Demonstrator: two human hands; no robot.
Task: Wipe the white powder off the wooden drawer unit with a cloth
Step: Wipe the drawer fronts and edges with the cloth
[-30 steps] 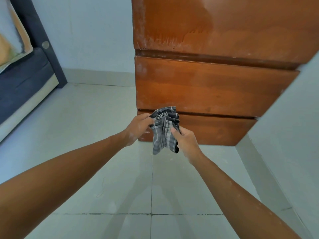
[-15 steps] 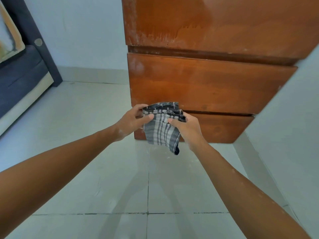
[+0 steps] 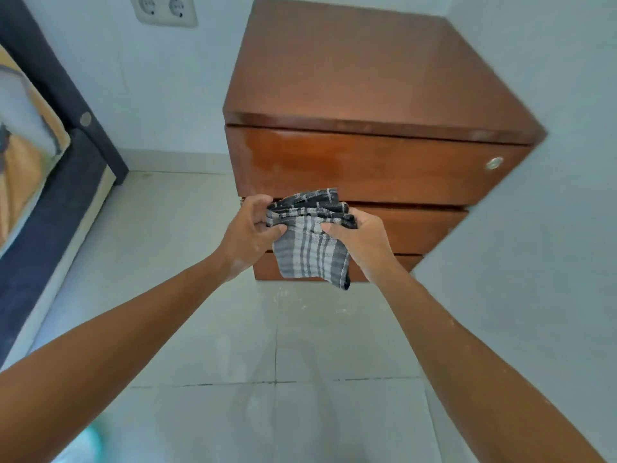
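Both hands are bunched up on the checked cloth [image 3: 309, 242], left hand [image 3: 248, 233] gripping one side and right hand [image 3: 362, 240] clamped on the other. It hangs right in front of the wooden drawer unit [image 3: 367, 162], around the middle drawer. Faint white powder [image 3: 257, 152] near the unit's left front edge.

I see a glossy, varnished wooden drawer unit [image 3: 374, 162] with a faint whitish haze on its front, a soft woven checked cloth [image 3: 309, 243], a small shiny metal lock [image 3: 494, 163], and smooth pale floor tiles [image 3: 207, 295].
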